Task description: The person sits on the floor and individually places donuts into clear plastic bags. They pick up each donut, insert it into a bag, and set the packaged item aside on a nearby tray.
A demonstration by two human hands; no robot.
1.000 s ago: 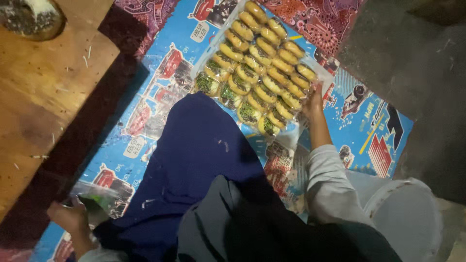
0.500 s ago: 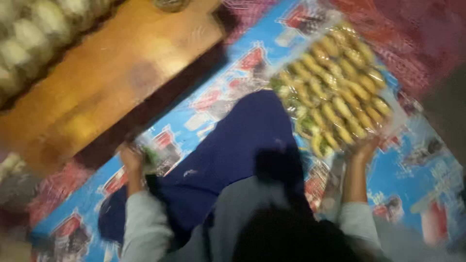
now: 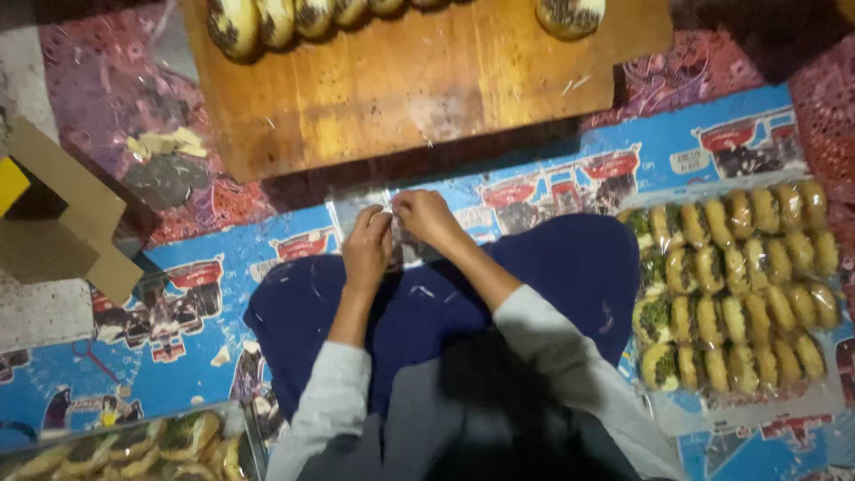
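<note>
Both hands meet over the lap: left hand (image 3: 367,247) and right hand (image 3: 426,218) pinch a clear wrapper (image 3: 398,242) between them, just below the board (image 3: 419,80)

Two hands (image 3: 370,249), one wooden board (image 3: 419,80), one cardboard box (image 3: 53,214).

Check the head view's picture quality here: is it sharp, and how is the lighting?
Head view: mostly sharp, dimly and warmly lit; left hand and right hand readable; glare on the clear wrap between them and on the wrapped pastries; lower middle lost in dark shadow.
</note>
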